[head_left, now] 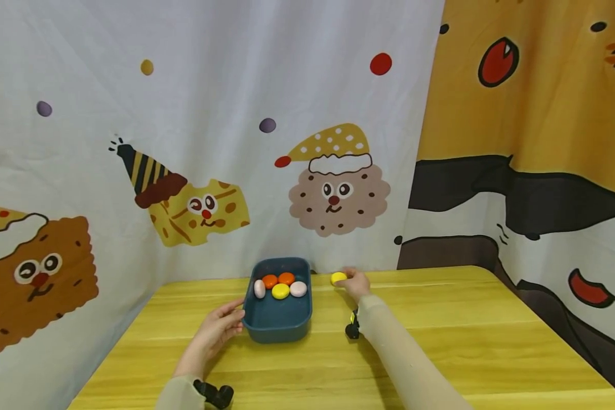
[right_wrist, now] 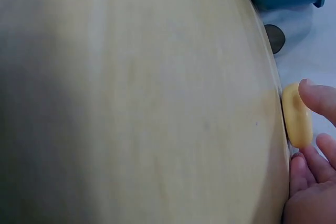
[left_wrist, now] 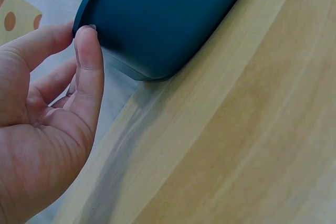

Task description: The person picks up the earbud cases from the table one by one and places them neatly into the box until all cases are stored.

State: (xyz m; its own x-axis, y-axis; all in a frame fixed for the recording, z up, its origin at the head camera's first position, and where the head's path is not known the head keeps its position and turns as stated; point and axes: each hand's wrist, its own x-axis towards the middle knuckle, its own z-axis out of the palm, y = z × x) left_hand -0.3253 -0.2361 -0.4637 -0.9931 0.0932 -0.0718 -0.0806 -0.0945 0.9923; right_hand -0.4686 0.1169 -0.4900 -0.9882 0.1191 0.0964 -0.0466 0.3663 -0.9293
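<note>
A deep blue rectangular container (head_left: 279, 332) sits on the table, with several smooth oval pieces at its far end: two orange ones (head_left: 270, 281), a yellow one (head_left: 280, 291) and two pale pink ones (head_left: 298, 289). At its left side, my left hand (head_left: 218, 329) pinches the rim between thumb and forefinger, clearly seen in the left wrist view (left_wrist: 52, 135). To the right of the container, near the table's back edge, my right hand (head_left: 357, 284) holds another yellow oval piece (right_wrist: 295, 119). The thumb presses its face and fingertips meet its lower end.
The wood-patterned table (head_left: 430, 341) ends at the back against a white cloth (head_left: 210, 68) printed with cartoon food. An orange and black printed cloth (head_left: 533, 125) hangs on the right. Each wrist wears a small black device (head_left: 213, 393).
</note>
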